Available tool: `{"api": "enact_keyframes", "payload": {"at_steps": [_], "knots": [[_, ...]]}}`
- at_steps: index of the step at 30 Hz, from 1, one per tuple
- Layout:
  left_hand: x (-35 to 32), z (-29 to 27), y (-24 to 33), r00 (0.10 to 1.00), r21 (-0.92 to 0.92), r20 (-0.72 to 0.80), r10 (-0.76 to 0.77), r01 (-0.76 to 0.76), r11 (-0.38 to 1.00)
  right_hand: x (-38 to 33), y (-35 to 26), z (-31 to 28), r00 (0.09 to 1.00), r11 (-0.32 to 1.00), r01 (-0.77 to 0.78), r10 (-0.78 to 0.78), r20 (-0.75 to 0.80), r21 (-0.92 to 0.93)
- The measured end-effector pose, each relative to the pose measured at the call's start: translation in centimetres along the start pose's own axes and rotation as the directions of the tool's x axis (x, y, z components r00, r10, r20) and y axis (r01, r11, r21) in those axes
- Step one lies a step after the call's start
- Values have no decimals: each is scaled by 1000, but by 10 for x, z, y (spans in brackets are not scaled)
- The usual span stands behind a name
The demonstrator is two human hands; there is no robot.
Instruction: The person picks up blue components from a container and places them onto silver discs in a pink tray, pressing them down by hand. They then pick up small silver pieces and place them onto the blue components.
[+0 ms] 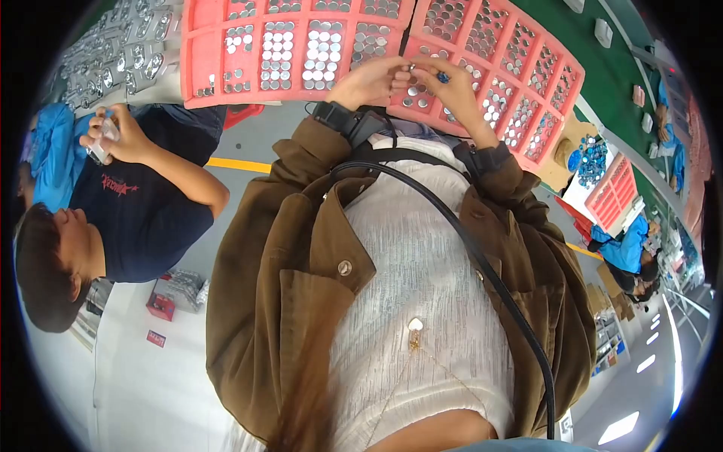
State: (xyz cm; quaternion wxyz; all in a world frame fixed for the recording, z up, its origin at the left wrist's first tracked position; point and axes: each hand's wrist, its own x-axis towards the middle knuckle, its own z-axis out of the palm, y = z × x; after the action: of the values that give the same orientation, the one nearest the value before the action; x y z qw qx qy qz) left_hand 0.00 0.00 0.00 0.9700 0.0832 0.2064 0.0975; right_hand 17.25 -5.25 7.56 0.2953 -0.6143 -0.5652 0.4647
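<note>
From my remote seat I see two pink trays [226,68] full of round silver discs [277,53] spread along the top. Below them, a co-worker [143,211] in a dark shirt stands at my left. My left hand [369,81] and right hand [452,87] meet over the trays' seam, fingertips pressed together, pinching a small silver disc [413,69] between them.

Two pink trays [297,83] packed with silver discs [322,56] fill the space ahead, narrow seam between them, co-worker's hand [120,135] crowding the left, green counter [614,75] open at right
</note>
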Motion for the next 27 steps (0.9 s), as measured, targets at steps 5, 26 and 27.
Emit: {"api": "enact_keyframes", "payload": {"at_steps": [5, 26, 27], "knots": [[6, 17, -7, 991, -38, -103, -82, 78, 996, -4, 17, 7, 967, 997, -78, 76, -241, 2], [39, -2, -5, 794, 825, -347, 500, 5, 565, 6, 56, 20, 949, 767, -182, -27, -314, -615], [38, -3, -6, 803, 821, -351, 482, 16, 571, 6, 56, 20, 954, 750, -173, -34, -298, -639]]}}
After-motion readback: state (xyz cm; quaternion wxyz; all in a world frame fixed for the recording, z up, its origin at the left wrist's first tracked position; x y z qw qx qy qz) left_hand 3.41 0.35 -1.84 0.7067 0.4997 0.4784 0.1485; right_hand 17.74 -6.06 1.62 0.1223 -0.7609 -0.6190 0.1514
